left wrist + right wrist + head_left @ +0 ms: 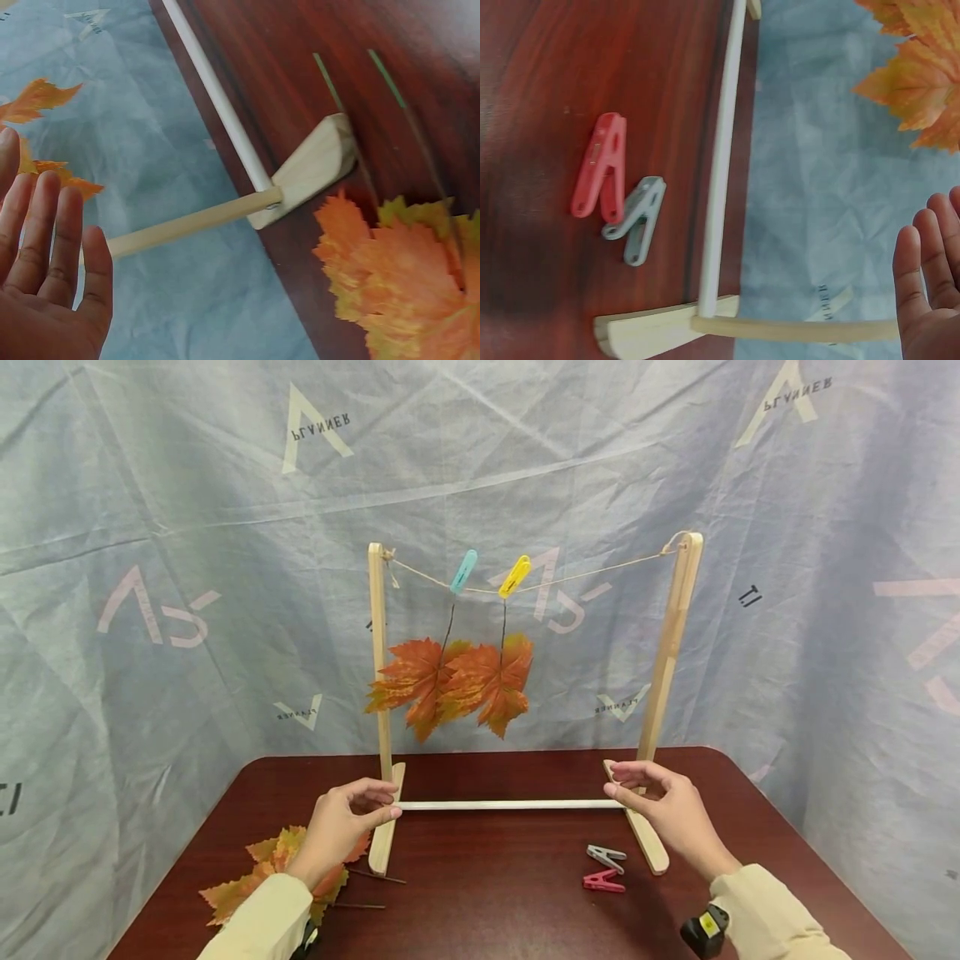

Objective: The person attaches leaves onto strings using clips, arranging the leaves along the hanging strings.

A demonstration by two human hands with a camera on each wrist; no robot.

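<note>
My left hand (341, 818) hovers by the foot of the left wooden post (379, 652), fingers relaxed and holding nothing. Near the right post (667, 660), my right hand (675, 806) is likewise loose, its fingers extended in the right wrist view. A white rod (510, 805) joins the two feet of the stand. Between the post tops runs a sagging twine (600, 573). On it, a blue clothespin (463, 572) and a yellow clothespin (515, 577) each hold an orange artificial maple leaf by its stem: the left leaf (412, 677) partly behind the right leaf (495, 685).
More artificial maple leaves (405, 277) lie at the table's left, partly under my left forearm in the head view. A grey clothespin (639, 217) and a red clothespin (604, 169) rest near the right foot. Grey printed cloth (480, 460) hangs behind the dark red table (487, 893).
</note>
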